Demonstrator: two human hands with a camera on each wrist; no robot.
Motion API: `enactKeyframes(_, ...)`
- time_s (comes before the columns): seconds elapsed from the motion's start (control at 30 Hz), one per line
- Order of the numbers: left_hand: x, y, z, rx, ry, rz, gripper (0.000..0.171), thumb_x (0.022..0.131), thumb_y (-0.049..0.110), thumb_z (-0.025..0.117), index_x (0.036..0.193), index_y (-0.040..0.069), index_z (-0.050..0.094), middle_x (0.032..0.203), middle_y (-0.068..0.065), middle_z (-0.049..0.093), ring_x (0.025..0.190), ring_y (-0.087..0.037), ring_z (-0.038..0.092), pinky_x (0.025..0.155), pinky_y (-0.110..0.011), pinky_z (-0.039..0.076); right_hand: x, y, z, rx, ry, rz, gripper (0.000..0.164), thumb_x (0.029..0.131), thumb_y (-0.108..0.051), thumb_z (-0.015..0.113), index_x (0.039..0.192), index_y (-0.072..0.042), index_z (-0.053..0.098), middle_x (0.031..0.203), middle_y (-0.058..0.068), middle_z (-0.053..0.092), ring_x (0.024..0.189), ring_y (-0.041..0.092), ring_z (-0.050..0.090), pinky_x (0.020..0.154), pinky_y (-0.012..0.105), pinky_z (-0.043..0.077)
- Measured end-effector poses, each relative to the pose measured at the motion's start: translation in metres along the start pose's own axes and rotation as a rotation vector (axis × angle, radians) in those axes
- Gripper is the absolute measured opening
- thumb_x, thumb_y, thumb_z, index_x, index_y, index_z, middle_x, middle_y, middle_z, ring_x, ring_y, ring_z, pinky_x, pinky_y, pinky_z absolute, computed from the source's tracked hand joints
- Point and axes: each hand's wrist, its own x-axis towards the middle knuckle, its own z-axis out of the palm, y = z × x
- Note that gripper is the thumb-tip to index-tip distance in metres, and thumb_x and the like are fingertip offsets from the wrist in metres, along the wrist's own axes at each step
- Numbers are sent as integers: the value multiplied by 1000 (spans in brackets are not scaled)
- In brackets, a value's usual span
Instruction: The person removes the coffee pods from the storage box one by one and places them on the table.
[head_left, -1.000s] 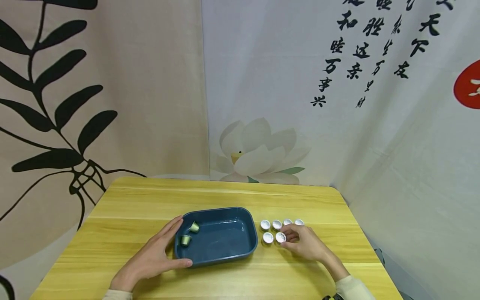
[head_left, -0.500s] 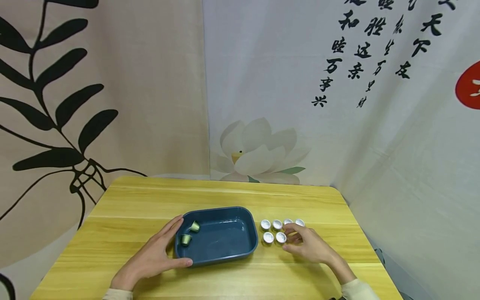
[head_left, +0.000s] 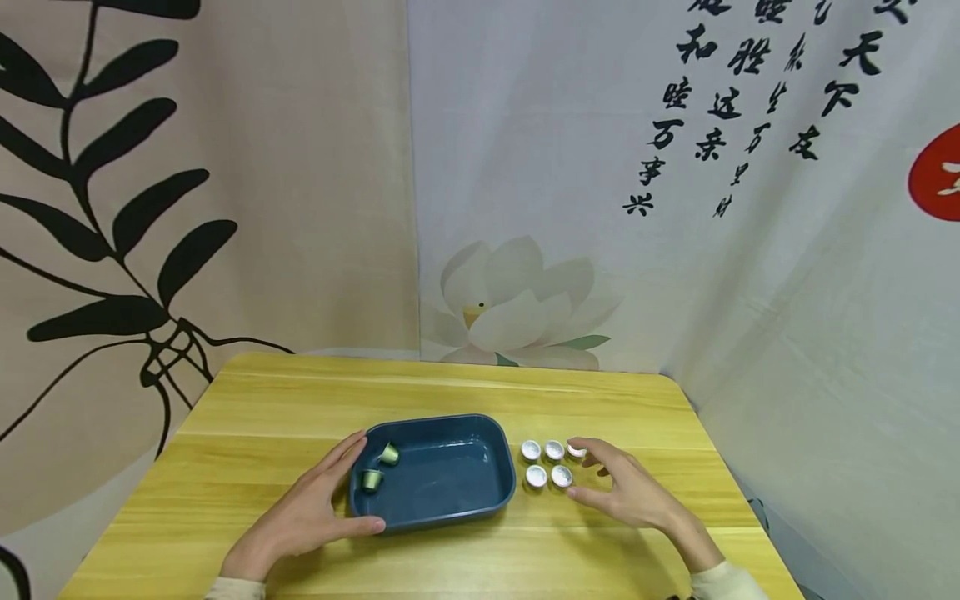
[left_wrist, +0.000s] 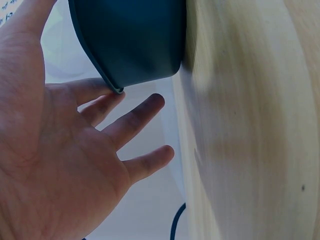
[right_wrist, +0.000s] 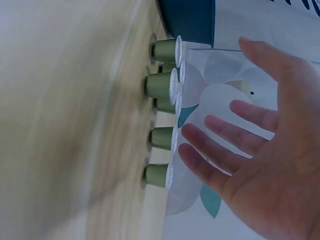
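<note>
A dark blue tray (head_left: 457, 475) lies on the table, with two green coffee capsules (head_left: 372, 480) on their sides at its left end. My left hand (head_left: 315, 510) spans that end, thumb along the near side; in the left wrist view its index and middle fingertips touch the rim while the other fingers stick out. Right of the tray, several coffee capsules (head_left: 536, 477) with silver lids stand lid up in two rows. My right hand (head_left: 633, 490) hovers at their right side, fingers and thumb spread apart, holding nothing. In the head view it hides part of the back row.
The wooden table (head_left: 450, 571) reaches back to a cloth backdrop (head_left: 315, 208) printed with leaves, a lotus and dark characters. Another hanging cloth flanks the table on the right. A dark cable (left_wrist: 177, 222) shows below the left hand in the left wrist view.
My right hand has shifted slightly right, and its fingers and thumb have spread wider. The rightmost back-row capsule is now hidden by it. The left hand and tray stay in place.
</note>
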Motion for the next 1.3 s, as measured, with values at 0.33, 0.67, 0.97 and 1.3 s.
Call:
enactKeyframes(0.33,-1,0,0,-6,4,5,131,85,74,89,180,9,27,190,-15,21,168,-56,36,123,-78,46,18,-24,-2,-61,35,-49,76,105,-48,80,169,-18,52,168,8,61,147,37,66,115,64,59)
enactKeyframes(0.67,-2,-1,0,-18,-3,-2,132,85,75,89,181,9,26,191,-13,21,168,-54,36,123,-77,47,41,-51,1,-22,-28,-72,74,104,-54,78,169,-35,49,172,-5,56,160,30,56,126,65,50)
enactKeyframes(0.97,-1,-1,-1,-15,2,1,131,86,75,88,181,10,26,191,-14,21,168,-55,37,122,-77,48,66,-71,8,-37,-93,-154,74,106,-53,77,170,-29,50,175,3,53,164,32,52,129,66,48)
enactKeyframes(1.3,-2,-2,0,-12,-1,8,131,86,76,88,181,9,27,190,-13,21,167,-55,37,123,-77,47,85,-89,22,-27,-182,-154,77,105,-61,73,171,-30,49,180,2,46,168,32,45,132,67,44)
